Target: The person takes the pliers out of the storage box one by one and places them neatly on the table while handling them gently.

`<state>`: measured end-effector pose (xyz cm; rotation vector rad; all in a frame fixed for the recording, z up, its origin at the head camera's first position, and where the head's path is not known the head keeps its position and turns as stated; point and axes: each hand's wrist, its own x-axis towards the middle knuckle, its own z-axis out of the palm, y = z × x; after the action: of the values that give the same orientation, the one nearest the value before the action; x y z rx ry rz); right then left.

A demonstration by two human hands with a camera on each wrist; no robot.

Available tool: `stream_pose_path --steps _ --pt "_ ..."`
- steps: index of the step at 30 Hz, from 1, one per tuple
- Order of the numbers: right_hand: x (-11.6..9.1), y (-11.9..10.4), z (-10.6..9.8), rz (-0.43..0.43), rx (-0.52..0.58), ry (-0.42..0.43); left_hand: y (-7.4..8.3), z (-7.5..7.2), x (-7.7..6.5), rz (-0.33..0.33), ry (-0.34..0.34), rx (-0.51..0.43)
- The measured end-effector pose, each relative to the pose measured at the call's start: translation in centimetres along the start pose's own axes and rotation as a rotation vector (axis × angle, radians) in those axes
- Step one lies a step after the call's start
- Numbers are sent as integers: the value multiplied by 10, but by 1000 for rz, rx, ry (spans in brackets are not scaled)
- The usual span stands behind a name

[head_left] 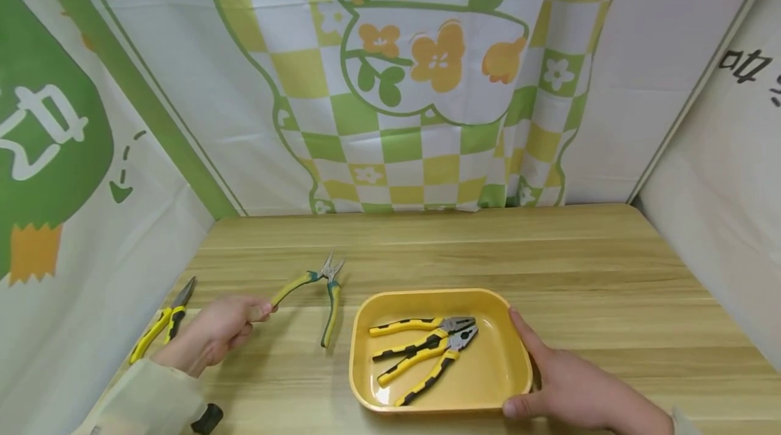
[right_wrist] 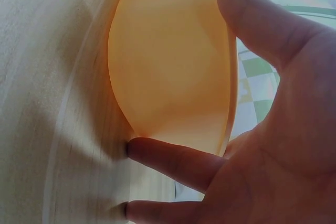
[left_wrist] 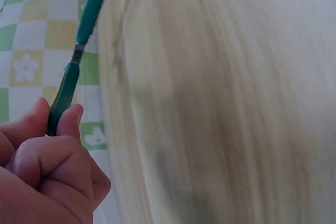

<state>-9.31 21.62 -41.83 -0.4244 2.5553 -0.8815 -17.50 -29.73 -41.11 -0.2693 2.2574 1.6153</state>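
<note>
While your left hand (head_left: 228,326) pinched the end of one handle between thumb and fingers, the slim-nosed metal pliers with yellow-green and teal handles (head_left: 333,303) stood to the left of the rounded, rectangular yellow-orange container (head_left: 488,384), apart from it. The held pliers' handles were spread, and their narrow jaws pointed away from you, slightly parted. Your right hand (head_left: 570,381) rested against the container's right end, its fingers extended along the wall and its thumb at the near corner.

Inside the container, on its floor, lay two blunt-nosed pliers with yellow-and-black handles, the farther pair (head_left: 403,326) and the nearer pair (head_left: 450,347), close together with their grey heads toward the right. Just beside your left wrist, near the left edge of the wood-grained surface (head_left: 579,272), lay pointed pliers with yellow-and-black handles (head_left: 176,318), tips directed away from you. Behind the surface hung a white cloth with green-and-yellow checks and orange flowers (head_left: 415,171).
</note>
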Motion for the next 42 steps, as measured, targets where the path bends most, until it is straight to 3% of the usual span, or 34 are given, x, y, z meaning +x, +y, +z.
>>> stream_pose_path --steps 5,15,20,28,35,42 --pt "0 0 0 6 3 -3 -8 -3 1 -45 38 59" --pt "1 1 0 25 19 -8 -18 -7 3 -33 38 135" --pt "0 0 0 18 13 -5 -15 -8 -1 -10 36 294" --pt "0 -1 0 9 18 -4 -7 -1 -7 88 -28 606" --pt "-1 0 0 6 16 -1 8 18 -12 212 -48 919" --pt "0 1 1 -6 10 4 10 52 -15 390 -52 1042"
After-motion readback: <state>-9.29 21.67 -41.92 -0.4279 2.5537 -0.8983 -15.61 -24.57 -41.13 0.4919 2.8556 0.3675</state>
